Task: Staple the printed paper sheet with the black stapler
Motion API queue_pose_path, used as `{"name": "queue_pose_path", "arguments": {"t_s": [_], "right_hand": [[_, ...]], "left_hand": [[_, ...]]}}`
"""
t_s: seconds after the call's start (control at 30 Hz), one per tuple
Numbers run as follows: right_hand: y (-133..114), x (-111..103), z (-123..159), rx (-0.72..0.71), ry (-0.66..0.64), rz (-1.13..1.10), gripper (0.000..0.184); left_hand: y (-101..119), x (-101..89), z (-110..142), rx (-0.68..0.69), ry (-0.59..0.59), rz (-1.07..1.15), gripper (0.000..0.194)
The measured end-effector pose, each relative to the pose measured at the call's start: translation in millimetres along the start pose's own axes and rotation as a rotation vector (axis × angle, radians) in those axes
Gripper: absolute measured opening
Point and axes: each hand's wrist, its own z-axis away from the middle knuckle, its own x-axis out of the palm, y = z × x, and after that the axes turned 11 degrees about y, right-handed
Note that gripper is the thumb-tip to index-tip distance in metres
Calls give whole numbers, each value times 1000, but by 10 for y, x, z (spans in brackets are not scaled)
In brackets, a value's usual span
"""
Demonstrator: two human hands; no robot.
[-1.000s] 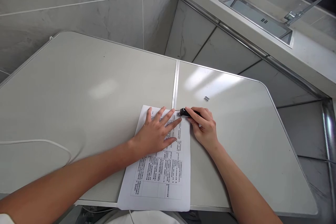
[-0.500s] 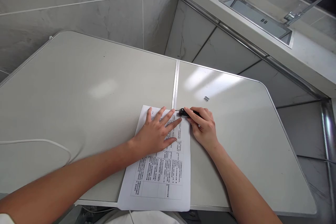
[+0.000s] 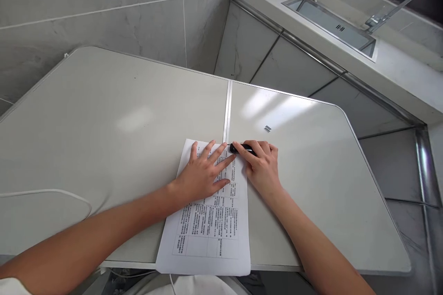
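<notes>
A printed sheet of paper point(image 3: 211, 226) lies on the pale folding table point(image 3: 121, 124), its near edge hanging over the table's front. My left hand point(image 3: 204, 173) rests flat on the sheet's upper part, fingers spread. My right hand point(image 3: 261, 166) is closed around a small black stapler-like tool point(image 3: 242, 148) at the sheet's top right corner, its tip by my left fingertips.
Two small staples point(image 3: 267, 128) lie on the table beyond my right hand. A white cable point(image 3: 48, 192) curves across the table's left side. A metal seam point(image 3: 226, 110) splits the table. A counter with a steel sink point(image 3: 328, 20) stands at the right.
Both hands and the tool have barely moved on the paper; the camera has shifted a little, so everything sits slightly lower and to the left in the view.
</notes>
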Motion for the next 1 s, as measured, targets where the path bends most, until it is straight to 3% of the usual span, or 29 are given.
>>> {"name": "queue_pose_path", "arguments": {"t_s": [0.2, 0.33, 0.43, 0.5, 0.57, 0.67, 0.73, 0.9, 1.0], "right_hand": [[228, -61, -8, -3, 16, -198, 51], [486, -108, 17, 166, 137, -159, 47], [640, -110, 11, 289, 60, -177, 53], [685, -98, -8, 348, 15, -171, 43], [649, -96, -38, 400, 69, -158, 28], [381, -143, -86, 478, 250, -219, 23], [55, -193, -92, 505, 280, -327, 25], [-825, -182, 41, 352, 20, -567, 26], [-989, -74, 157, 290, -58, -568, 29]], "left_hand": [[-37, 5, 14, 15, 10, -20, 64], [-56, 21, 15, 10, 31, -12, 66], [-69, 33, 7, 15, 61, 1, 66], [-83, 26, -5, 20, 89, 18, 67], [-110, -5, -20, 1, 147, 34, 65], [-198, -101, -32, -58, 290, 20, 54], [-293, -181, -26, -82, 374, 4, 42], [-595, -340, -18, -204, 575, 14, 25], [-735, -374, -36, -266, 622, 20, 22]]}}
